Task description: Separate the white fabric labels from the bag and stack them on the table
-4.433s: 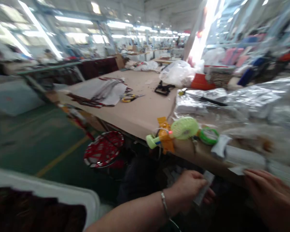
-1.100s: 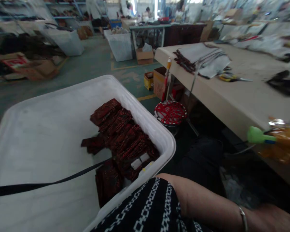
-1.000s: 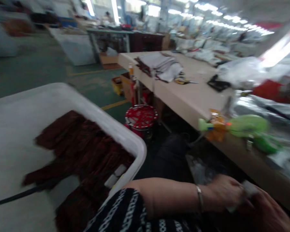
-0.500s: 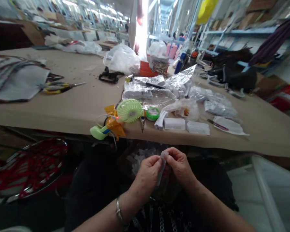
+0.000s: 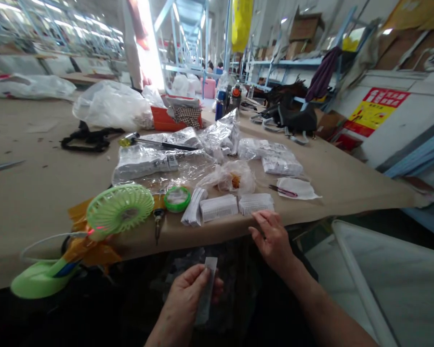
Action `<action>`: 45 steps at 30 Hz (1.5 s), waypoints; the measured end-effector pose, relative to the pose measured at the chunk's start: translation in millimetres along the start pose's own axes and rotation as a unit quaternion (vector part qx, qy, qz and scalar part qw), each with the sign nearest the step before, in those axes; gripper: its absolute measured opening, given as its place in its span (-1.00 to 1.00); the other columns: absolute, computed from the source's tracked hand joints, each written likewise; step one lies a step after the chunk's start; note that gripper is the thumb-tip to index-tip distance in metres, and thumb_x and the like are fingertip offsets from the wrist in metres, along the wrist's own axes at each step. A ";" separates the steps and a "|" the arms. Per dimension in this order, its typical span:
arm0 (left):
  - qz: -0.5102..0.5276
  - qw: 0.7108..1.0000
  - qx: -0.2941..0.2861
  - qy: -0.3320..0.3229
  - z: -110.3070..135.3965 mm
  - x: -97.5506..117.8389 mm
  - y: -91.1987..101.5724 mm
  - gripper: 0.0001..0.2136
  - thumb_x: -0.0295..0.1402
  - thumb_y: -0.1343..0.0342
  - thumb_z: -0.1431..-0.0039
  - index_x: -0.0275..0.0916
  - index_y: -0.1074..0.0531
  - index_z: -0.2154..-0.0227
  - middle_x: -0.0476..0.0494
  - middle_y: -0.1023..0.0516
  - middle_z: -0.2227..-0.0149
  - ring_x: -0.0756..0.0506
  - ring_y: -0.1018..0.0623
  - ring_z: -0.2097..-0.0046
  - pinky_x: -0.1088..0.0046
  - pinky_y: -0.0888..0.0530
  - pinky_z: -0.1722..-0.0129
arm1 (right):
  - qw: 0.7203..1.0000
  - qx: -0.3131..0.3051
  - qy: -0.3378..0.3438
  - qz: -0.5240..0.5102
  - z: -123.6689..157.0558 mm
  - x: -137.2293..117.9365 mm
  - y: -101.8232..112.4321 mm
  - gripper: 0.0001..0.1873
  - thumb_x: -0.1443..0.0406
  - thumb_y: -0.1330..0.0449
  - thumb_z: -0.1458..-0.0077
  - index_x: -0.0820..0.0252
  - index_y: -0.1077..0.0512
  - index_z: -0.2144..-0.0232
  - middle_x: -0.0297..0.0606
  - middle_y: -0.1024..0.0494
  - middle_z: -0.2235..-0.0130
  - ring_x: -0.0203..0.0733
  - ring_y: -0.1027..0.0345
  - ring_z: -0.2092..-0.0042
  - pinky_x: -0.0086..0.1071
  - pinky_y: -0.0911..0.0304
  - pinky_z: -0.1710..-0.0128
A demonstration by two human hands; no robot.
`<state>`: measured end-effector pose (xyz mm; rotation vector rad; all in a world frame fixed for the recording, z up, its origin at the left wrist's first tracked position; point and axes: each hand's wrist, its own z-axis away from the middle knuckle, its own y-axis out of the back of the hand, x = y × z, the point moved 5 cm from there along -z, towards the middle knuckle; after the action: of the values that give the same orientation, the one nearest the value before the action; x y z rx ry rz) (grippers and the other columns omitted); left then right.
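Below the table edge, my left hand (image 5: 184, 296) pinches a narrow, whitish, see-through strip (image 5: 211, 265), perhaps a small plastic sleeve, held upright. My right hand (image 5: 274, 241) is at the table's front edge with thumb and fingers apart. Its fingertips meet the near edge of the rightmost stack of white printed slips (image 5: 256, 202); whether they grip a slip cannot be made out. To the left are a second stack of slips (image 5: 218, 207) and a fanned bundle of slips (image 5: 194, 207). Beside these sits a round green container (image 5: 177, 208) with pale contents.
A green fan (image 5: 121, 209) and a pointed tool (image 5: 158, 224) lie near the front edge. Behind are clear plastic packets (image 5: 148, 161), a long screwdriver (image 5: 166, 144) and a crumpled bag (image 5: 236, 178). Small snips (image 5: 283, 191) rest on white paper. A white bin (image 5: 393, 284) stands at right.
My hands were together at the strip; now my right hand has left it and moved up to the slips, while my left keeps the strip. The view has swung right and closer to the table.
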<state>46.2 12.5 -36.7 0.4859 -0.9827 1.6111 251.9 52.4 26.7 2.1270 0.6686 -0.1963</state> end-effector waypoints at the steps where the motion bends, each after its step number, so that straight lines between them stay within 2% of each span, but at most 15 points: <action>1: 0.002 1.000 0.003 0.006 -1.4 -1.6 1.2 -0.67 -0.14 -0.29 0.22 -0.32 -0.44 0.49 -0.09 -0.53 0.58 0.01 -0.47 0.53 0.54 -0.39 0.52 | 0.998 -0.012 0.009 0.063 -2.5 8.2 -1.0 -0.63 0.26 -0.10 -0.11 0.25 -0.33 0.02 -0.06 -0.39 0.07 0.01 -0.17 -0.02 -0.08 -0.12 -0.01; 3: 0.005 1.000 0.005 0.016 -4.0 -4.8 2.9 -0.66 -0.14 -0.30 0.24 -0.32 -0.44 0.50 -0.09 -0.53 0.58 0.01 -0.47 0.54 0.54 -0.40 0.53 | 0.987 -0.044 0.022 0.151 -4.1 18.4 -7.7 -0.58 0.25 -0.11 -0.10 0.25 -0.31 -0.02 -0.04 -0.38 0.03 0.06 -0.14 -0.04 -0.05 -0.11 0.00; 6: 0.007 1.000 0.005 0.021 -7.4 -7.1 4.4 -0.67 -0.14 -0.30 0.24 -0.32 -0.45 0.50 -0.10 -0.53 0.59 0.01 -0.46 0.55 0.53 -0.39 0.54 | 0.979 -0.052 0.044 0.192 -1.5 20.9 -15.9 -0.65 0.31 -0.08 -0.13 0.21 -0.36 0.02 -0.11 -0.42 0.04 0.00 -0.17 -0.02 -0.11 -0.11 0.01; 14: 0.005 1.000 -0.003 0.019 -7.0 0.6 4.1 -0.69 -0.15 -0.27 0.19 -0.32 -0.44 0.50 -0.10 -0.53 0.58 0.02 -0.46 0.56 0.55 -0.38 0.54 | 0.992 0.035 0.062 0.109 -0.1 26.8 -8.2 -0.84 0.37 -0.10 -0.12 0.15 -0.47 0.28 -0.26 -0.53 0.25 -0.14 -0.29 0.12 -0.23 -0.15 0.07; 17: 0.007 1.000 -0.005 0.015 -6.1 2.6 3.8 -0.71 -0.17 -0.26 0.17 -0.32 -0.44 0.49 -0.09 -0.53 0.58 0.02 -0.47 0.55 0.54 -0.39 0.53 | 0.993 0.037 0.056 0.096 -1.1 28.4 -7.8 -0.86 0.37 -0.10 -0.12 0.16 -0.46 0.31 -0.26 -0.53 0.26 -0.15 -0.30 0.14 -0.23 -0.15 0.08; 22: 0.009 1.000 -0.019 0.008 -5.2 3.8 2.1 -0.73 -0.19 -0.24 0.13 -0.32 -0.43 0.50 -0.08 -0.52 0.59 0.04 -0.45 0.57 0.56 -0.37 0.55 | 0.991 0.023 0.055 0.124 -3.0 26.2 -8.9 -0.80 0.33 -0.10 -0.13 0.19 -0.45 0.20 -0.20 -0.51 0.26 -0.11 -0.29 0.15 -0.22 -0.18 0.10; 28: 0.008 0.999 -0.030 0.022 -4.6 4.5 -0.2 -0.75 -0.21 -0.23 0.11 -0.34 -0.41 0.51 -0.09 -0.51 0.60 0.03 -0.45 0.58 0.56 -0.36 0.56 | 0.992 0.033 0.059 0.104 -7.1 28.5 -3.7 -0.82 0.36 -0.07 -0.13 0.19 -0.47 0.28 -0.19 -0.49 0.30 -0.14 -0.31 0.21 -0.21 -0.23 0.15; 31: 0.009 0.999 -0.030 0.035 -0.4 7.5 -0.7 -0.80 -0.27 -0.18 0.05 -0.34 -0.40 0.49 -0.11 -0.51 0.58 0.04 -0.44 0.59 0.55 -0.36 0.56 | 0.993 0.079 0.082 0.040 -5.0 10.1 3.4 -0.84 0.40 -0.12 -0.08 0.13 -0.47 0.29 -0.23 -0.48 0.29 -0.12 -0.30 0.16 -0.15 -0.24 0.11; 34: 0.024 0.997 -0.037 0.058 4.1 10.0 -2.0 -0.82 -0.29 -0.15 0.02 -0.34 -0.39 0.45 -0.12 -0.51 0.58 0.03 -0.44 0.60 0.52 -0.37 0.56 | 0.986 0.088 0.125 -0.062 1.5 -29.4 2.9 -0.78 0.44 -0.17 -0.03 0.05 -0.47 0.29 -0.26 -0.46 0.26 -0.11 -0.29 0.09 -0.13 -0.27 0.11; 37: 0.063 0.994 -0.065 0.059 5.9 13.2 -4.5 -0.80 -0.30 -0.19 0.06 -0.36 -0.42 0.43 -0.10 -0.49 0.57 0.03 -0.42 0.61 0.51 -0.36 0.57 | 0.971 0.009 0.191 -0.141 11.7 -74.3 -13.4 -0.77 0.44 -0.21 0.00 0.02 -0.47 0.29 -0.29 -0.47 0.26 -0.12 -0.28 0.07 -0.13 -0.26 0.08; 39: 0.102 0.990 -0.080 0.045 6.3 16.1 -5.1 -0.81 -0.36 -0.23 0.13 -0.38 -0.44 0.45 -0.07 -0.46 0.58 0.06 -0.40 0.60 0.55 -0.32 0.58 | 0.959 -0.034 0.232 -0.159 19.9 -94.7 -26.6 -0.79 0.42 -0.21 0.00 0.03 -0.47 0.30 -0.31 -0.49 0.26 -0.14 -0.27 0.07 -0.13 -0.23 0.05; 42: 0.155 0.985 -0.076 0.025 5.9 19.7 -1.3 -0.84 -0.45 -0.25 0.21 -0.41 -0.46 0.49 -0.07 -0.46 0.56 0.09 -0.39 0.57 0.61 -0.25 0.58 | 0.951 -0.070 0.254 -0.159 27.9 -105.0 -42.3 -0.83 0.40 -0.17 -0.06 0.04 -0.47 0.30 -0.32 -0.51 0.26 -0.18 -0.29 0.07 -0.15 -0.20 0.02; 45: 0.182 0.982 -0.050 0.016 4.8 20.3 5.6 -0.83 -0.45 -0.26 0.22 -0.42 -0.46 0.50 -0.08 -0.46 0.54 0.09 -0.38 0.56 0.62 -0.22 0.58 | 0.946 -0.108 0.266 -0.148 30.3 -106.5 -49.9 -0.83 0.38 -0.12 -0.11 0.03 -0.46 0.29 -0.32 -0.52 0.25 -0.20 -0.30 0.05 -0.16 -0.15 -0.03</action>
<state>34.3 20.7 -20.6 0.2181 -1.1708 1.8754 138.8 10.6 12.5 1.8608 1.2645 0.2937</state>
